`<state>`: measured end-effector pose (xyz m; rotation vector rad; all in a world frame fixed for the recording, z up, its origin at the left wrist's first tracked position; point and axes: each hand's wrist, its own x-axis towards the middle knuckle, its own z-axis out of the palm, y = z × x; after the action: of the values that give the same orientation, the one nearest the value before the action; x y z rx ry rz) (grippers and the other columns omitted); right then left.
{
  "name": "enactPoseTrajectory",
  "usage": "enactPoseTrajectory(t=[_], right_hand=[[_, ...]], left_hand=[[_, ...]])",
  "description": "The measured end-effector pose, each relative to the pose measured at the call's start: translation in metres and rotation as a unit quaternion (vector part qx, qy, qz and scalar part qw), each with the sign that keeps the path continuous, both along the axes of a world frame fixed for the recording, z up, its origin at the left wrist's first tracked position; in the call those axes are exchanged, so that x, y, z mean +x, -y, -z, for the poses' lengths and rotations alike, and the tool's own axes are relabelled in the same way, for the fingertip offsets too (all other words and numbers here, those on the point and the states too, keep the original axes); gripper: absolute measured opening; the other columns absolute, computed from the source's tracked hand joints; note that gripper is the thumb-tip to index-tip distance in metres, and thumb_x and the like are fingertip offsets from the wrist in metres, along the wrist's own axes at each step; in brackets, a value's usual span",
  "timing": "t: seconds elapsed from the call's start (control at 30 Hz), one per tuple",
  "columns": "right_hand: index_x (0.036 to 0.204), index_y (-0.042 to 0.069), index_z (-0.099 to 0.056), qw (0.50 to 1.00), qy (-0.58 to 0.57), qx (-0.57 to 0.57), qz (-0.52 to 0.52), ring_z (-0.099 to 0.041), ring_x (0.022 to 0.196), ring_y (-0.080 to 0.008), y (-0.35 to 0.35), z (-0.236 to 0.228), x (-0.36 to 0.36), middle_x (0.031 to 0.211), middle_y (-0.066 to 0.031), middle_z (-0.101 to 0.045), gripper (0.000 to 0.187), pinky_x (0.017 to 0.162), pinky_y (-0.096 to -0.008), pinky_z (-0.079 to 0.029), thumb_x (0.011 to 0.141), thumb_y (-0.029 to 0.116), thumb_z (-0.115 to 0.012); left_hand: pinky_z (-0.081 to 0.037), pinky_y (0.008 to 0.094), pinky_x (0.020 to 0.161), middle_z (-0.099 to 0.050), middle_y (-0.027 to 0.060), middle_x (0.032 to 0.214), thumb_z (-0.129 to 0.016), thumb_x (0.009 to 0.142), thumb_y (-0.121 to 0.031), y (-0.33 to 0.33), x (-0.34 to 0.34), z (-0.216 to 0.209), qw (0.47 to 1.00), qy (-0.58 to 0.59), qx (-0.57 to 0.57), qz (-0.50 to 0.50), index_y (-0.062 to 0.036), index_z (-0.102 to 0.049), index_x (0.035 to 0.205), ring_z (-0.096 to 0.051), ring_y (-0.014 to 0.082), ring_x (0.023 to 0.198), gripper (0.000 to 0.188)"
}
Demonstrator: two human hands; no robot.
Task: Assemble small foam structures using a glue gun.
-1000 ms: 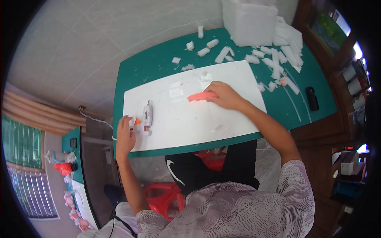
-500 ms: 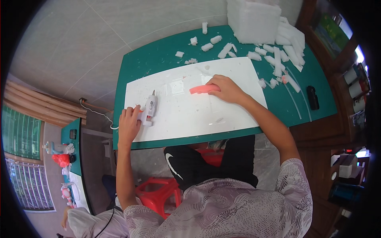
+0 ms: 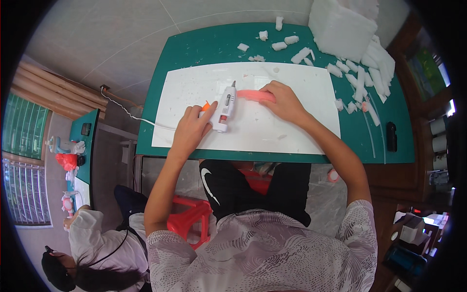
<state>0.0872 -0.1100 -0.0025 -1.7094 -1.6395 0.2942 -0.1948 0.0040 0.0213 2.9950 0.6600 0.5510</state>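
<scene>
A white glue gun [image 3: 224, 108] with an orange trigger lies over the white board [image 3: 296, 138], its metal nozzle tilted up and away. My left hand [image 3: 190, 129] is closed round its handle, which the fingers mostly hide. My right hand [image 3: 287, 102] pinches the right end of a long pink piece [image 3: 249, 94], apparently soft foam or fabric. The left end of the pink piece comes right beside the gun's front part; whether they touch I cannot tell.
Behind the board, white stuffing chunks [image 3: 279, 46] are scattered on the green table [image 3: 209, 46]. A large white block [image 3: 343, 24] stands far right, near a black object [image 3: 391, 136]. The gun's white cord [image 3: 155, 124] runs left. Another person [image 3: 102, 238] sits at the lower left.
My left hand has carried the glue gun to the right, toward the pink piece. My right hand keeps its grip on that piece. The whole view has shifted slightly.
</scene>
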Motion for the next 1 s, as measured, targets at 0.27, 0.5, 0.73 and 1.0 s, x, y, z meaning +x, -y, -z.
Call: enactPoseTrajectory(t=[0.27, 0.5, 0.73, 1.0], right_hand=[[0.098, 0.001, -0.066, 1.000, 0.008, 0.017, -0.003, -0.059, 0.088, -0.0311, 0.000, 0.014, -0.010, 0.094, -0.0146, -0.062, 0.022, 0.078, -0.0367, -0.048, 0.081, 0.014, -0.071], [0.100, 0.001, -0.064, 1.000, 0.006, 0.001, -0.006, -0.058, 0.091, -0.0301, 0.003, 0.012, -0.011, 0.096, -0.0133, -0.060, 0.024, 0.081, -0.0380, -0.047, 0.082, 0.016, -0.069], [0.100, 0.001, -0.064, 1.000, 0.009, 0.004, 0.000, -0.058, 0.090, -0.0296, 0.003, 0.013, -0.013, 0.095, -0.0131, -0.060, 0.024, 0.079, -0.0376, -0.047, 0.082, 0.016, -0.070], [0.099, 0.002, -0.064, 1.000, 0.007, -0.008, 0.001, -0.059, 0.088, -0.0294, 0.003, 0.014, -0.012, 0.094, -0.0128, -0.060, 0.024, 0.078, -0.0375, -0.048, 0.082, 0.017, -0.070]], left_hand=[[-0.050, 0.0355, 0.074, -0.051, 0.0103, 0.091, -0.068, 0.075, -0.009, 0.009, -0.001, 0.012, 0.999, -0.013, 0.029, 0.033, -0.0197, -0.052, 0.137, -0.053, 0.0255, 0.086, 0.065], [-0.049, 0.0345, 0.072, -0.051, 0.0097, 0.090, -0.071, 0.072, -0.009, 0.010, 0.002, 0.015, 0.999, -0.021, 0.031, 0.031, -0.0202, -0.053, 0.137, -0.052, 0.0252, 0.084, 0.068], [-0.049, 0.0343, 0.071, -0.051, 0.0097, 0.090, -0.072, 0.071, -0.008, 0.015, 0.000, 0.016, 0.998, -0.033, 0.041, 0.032, -0.0203, -0.053, 0.137, -0.052, 0.0247, 0.083, 0.070], [-0.049, 0.0346, 0.070, -0.050, 0.0094, 0.089, -0.072, 0.069, -0.007, 0.016, 0.003, 0.022, 0.998, -0.020, 0.052, 0.026, -0.0205, -0.054, 0.137, -0.051, 0.0245, 0.081, 0.071]])
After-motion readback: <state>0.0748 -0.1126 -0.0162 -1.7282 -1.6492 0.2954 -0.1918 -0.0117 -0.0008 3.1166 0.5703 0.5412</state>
